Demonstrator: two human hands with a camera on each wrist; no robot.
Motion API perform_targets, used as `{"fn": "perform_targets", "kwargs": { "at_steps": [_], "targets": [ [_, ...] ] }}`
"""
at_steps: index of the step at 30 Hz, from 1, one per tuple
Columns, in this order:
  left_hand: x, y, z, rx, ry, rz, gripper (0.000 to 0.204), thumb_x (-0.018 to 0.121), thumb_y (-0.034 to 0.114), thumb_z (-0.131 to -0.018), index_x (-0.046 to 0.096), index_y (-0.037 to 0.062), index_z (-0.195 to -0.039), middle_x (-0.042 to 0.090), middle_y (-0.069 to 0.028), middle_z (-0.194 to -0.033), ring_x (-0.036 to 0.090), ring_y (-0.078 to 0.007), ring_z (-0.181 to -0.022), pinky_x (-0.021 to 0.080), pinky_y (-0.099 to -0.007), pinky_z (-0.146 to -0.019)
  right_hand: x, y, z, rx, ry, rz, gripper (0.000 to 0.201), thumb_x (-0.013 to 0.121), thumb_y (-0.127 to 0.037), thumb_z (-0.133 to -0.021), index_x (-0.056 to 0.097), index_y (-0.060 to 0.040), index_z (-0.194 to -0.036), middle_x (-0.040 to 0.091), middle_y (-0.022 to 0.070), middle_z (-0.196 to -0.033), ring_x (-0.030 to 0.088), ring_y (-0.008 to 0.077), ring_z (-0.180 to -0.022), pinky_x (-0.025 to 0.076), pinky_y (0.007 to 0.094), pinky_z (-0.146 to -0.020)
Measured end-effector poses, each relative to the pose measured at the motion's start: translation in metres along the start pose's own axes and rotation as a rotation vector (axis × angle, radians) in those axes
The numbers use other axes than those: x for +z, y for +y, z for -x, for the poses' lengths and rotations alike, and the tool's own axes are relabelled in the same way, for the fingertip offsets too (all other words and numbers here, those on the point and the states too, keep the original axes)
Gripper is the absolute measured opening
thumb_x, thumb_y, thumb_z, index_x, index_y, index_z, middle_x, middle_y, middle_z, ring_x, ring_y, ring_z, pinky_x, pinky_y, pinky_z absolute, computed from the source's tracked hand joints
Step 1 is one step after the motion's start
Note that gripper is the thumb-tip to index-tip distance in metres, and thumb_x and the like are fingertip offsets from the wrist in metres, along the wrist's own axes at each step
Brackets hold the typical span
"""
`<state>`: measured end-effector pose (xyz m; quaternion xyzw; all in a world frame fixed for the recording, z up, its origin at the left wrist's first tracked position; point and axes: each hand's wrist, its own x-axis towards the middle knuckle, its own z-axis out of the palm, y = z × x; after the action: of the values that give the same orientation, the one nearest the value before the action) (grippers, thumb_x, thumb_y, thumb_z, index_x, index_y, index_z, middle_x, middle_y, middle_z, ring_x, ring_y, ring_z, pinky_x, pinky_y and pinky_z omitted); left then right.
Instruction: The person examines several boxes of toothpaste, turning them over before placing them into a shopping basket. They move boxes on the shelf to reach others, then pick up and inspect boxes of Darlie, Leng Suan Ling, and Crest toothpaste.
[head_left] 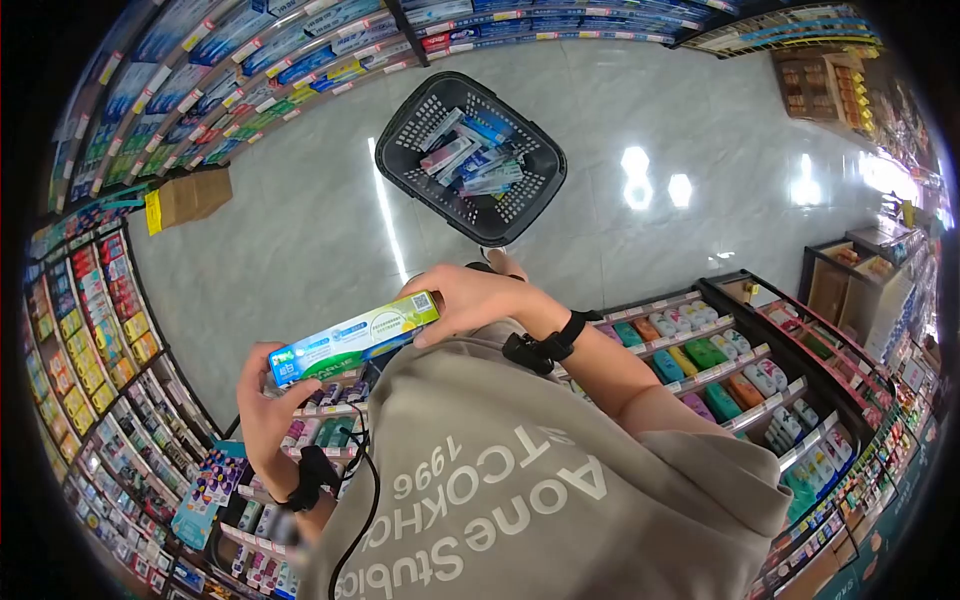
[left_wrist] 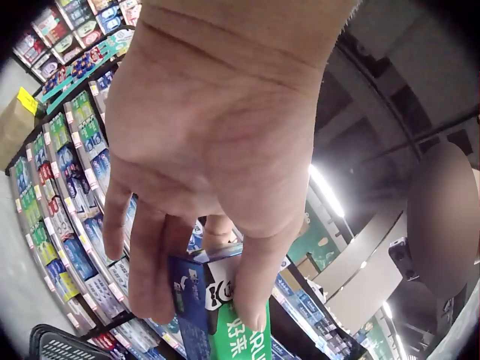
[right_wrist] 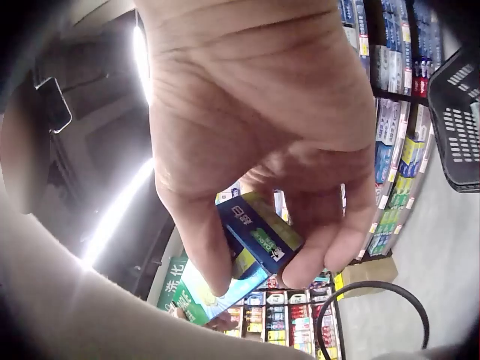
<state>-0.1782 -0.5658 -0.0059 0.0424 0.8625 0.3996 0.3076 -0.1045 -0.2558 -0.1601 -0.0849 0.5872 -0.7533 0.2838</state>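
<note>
A long toothpaste box, blue at one end and green-yellow at the other, is held in front of the body. My left hand pinches its blue end, the thumb lying on the near side. At the yellow-green end, my right hand grips it between thumb and fingers. The left wrist view shows the box end in dark blue and green between thumb and fingers. A dark blue end flap shows between the right thumb and fingers in the right wrist view.
On the floor ahead stands a dark shopping basket with several toothpaste boxes in it. Shelves of boxes line the far left, and low racks of packs stand at the right. A cardboard box sits by the left shelf.
</note>
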Motion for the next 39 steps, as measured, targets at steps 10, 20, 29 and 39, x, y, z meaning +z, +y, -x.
{"fn": "perform_targets", "kwargs": {
  "at_steps": [10, 20, 29, 39],
  "targets": [
    [-0.001, 0.014, -0.005, 0.079, 0.031, -0.083, 0.046, 0.088, 0.001, -0.069, 0.063, 0.0016, -0.107, 0.063, -0.0021, -0.096, 0.059, -0.0124, -0.089, 0.047, -0.0277, -0.083, -0.009, -0.011, -0.003, 0.006, -0.019, 0.021, 0.057, 0.086, -0.022, -0.073, 0.068, 0.0044, -0.12, 0.074, 0.0129, -0.096, 0.065, 0.0174, -0.081, 0.052, 0.0328, -0.073],
    [0.004, 0.022, 0.011, -0.021, 0.094, -0.04, 0.045, 0.089, 0.004, -0.07, 0.063, 0.001, -0.106, 0.064, -0.0008, -0.091, 0.059, -0.0101, -0.083, 0.048, -0.0263, -0.077, -0.011, 0.0, -0.02, 0.073, -0.176, -0.078, 0.057, 0.086, -0.02, -0.079, 0.066, 0.0032, -0.126, 0.07, 0.0085, -0.108, 0.062, 0.0119, -0.09, 0.052, 0.0277, -0.08],
    [-0.046, -0.037, 0.03, -0.031, 0.207, -0.137, 0.047, 0.085, 0.0, -0.069, 0.061, 0.0002, -0.109, 0.066, -0.0052, -0.088, 0.059, -0.0132, -0.082, 0.049, -0.0277, -0.08, 0.026, -0.018, -0.09, 0.067, -0.201, 0.122, 0.054, 0.086, -0.021, -0.076, 0.067, 0.0016, -0.122, 0.073, 0.0089, -0.102, 0.064, 0.0154, -0.09, 0.052, 0.0317, -0.081],
    [-0.172, -0.187, 0.059, 0.014, 0.35, 0.271, 0.045, 0.088, 0.006, -0.069, 0.065, 0.0, -0.108, 0.072, -0.0068, -0.092, 0.066, -0.0151, -0.088, 0.052, -0.0306, -0.084, 0.146, -0.052, -0.232, 0.137, -0.261, 0.158, 0.054, 0.084, -0.014, -0.085, 0.059, 0.0019, -0.13, 0.068, 0.006, -0.115, 0.061, 0.0108, -0.101, 0.053, 0.0285, -0.088]
  ]
}}
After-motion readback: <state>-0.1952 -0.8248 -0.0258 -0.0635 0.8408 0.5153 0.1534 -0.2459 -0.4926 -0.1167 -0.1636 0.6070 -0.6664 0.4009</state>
